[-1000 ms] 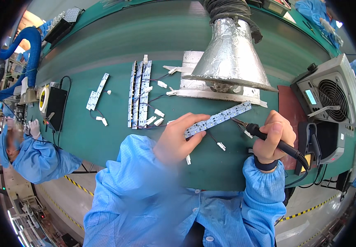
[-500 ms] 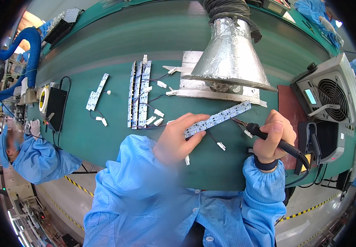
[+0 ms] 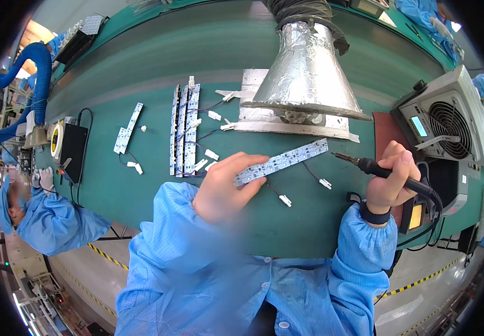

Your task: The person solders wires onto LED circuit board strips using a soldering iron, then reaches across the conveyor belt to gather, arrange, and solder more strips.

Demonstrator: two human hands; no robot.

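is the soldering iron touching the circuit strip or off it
Off it: green tabletop shows between the soldering iron's tip and the circuit strip.

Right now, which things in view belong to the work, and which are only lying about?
In the work:
circuit board, in left hand
soldering iron, in right hand

Apparently just lying about:
small board, far left
boards in a row
black box
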